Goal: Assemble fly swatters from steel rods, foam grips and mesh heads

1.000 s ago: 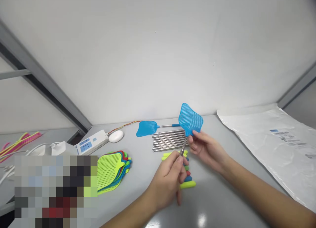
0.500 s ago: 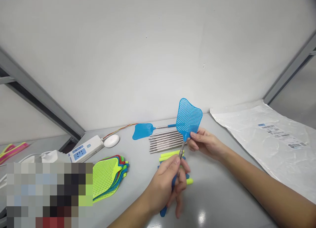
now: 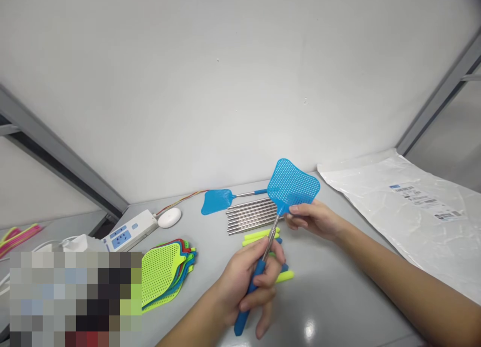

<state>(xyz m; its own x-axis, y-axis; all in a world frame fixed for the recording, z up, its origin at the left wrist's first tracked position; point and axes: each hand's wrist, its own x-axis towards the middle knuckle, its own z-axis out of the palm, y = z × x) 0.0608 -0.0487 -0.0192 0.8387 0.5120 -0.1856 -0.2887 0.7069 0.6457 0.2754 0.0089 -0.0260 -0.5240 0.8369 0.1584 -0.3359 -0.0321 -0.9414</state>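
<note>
Head camera: here's the blue fly swatter [image 3: 293,179], held above the table [image 3: 338,307] in front of the far steel rods [image 3: 251,216]. More of its blue handle [image 3: 257,272] has just come clear; mesh head, metal shaft [image 3: 274,229] and handle look, we judge, like one joined piece. Our left hand [image 3: 238,274] is closed around that handle; our right hand [image 3: 319,220] pinches the mesh head's lower edge. Against the earlier frame, that head has turned, leaning further right, while the second swatter [image 3: 218,200] still lies at the far side.
</note>
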